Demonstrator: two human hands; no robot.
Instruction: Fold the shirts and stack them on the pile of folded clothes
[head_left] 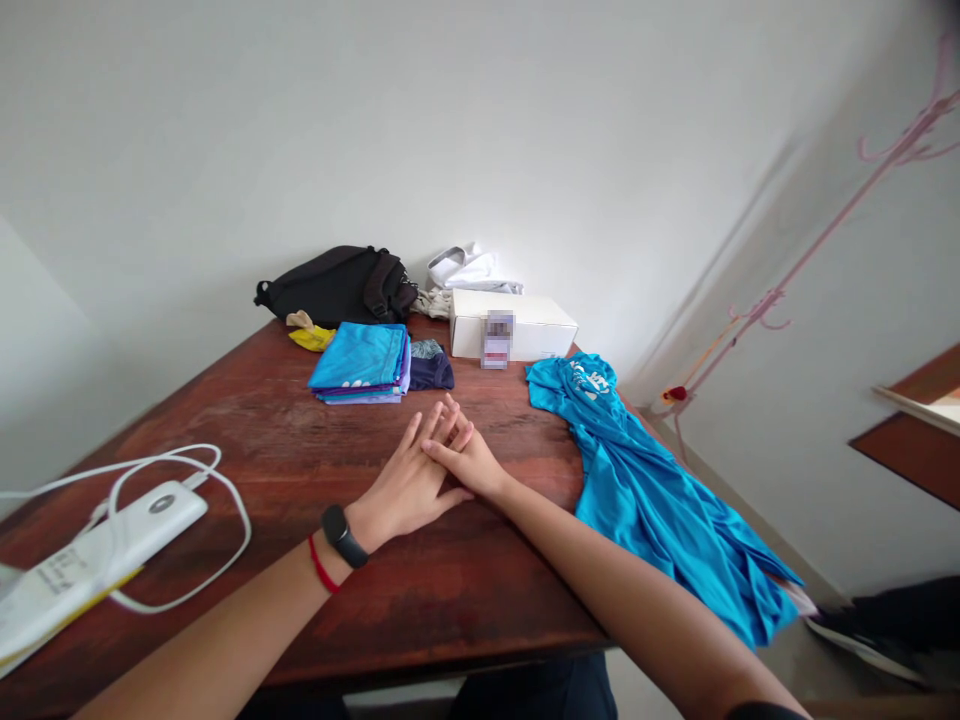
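Over the middle of the wooden table [517, 580], my two hands meet. My left hand [409, 485] is stretched out with its fingers apart, and a black band and a red cord circle its wrist. Against its fingers lies my right hand [474, 462], its thumb across them and its other fingers extended, partly hidden. Neither hand holds any cloth. Just beyond them is a folded stack of blue and purple garments [360, 358]. A crumpled bright blue shirt [637, 470] with white print spreads along the table's right side and hangs over the edge.
A white power strip [112, 550] with looped cable lies at left. At the back are a black bag [330, 285], a yellow cloth [311, 338], dark folded cloth [431, 370], white cloth [472, 268] and a white box [536, 325]. A pink coat stand [825, 225] leans across the right.
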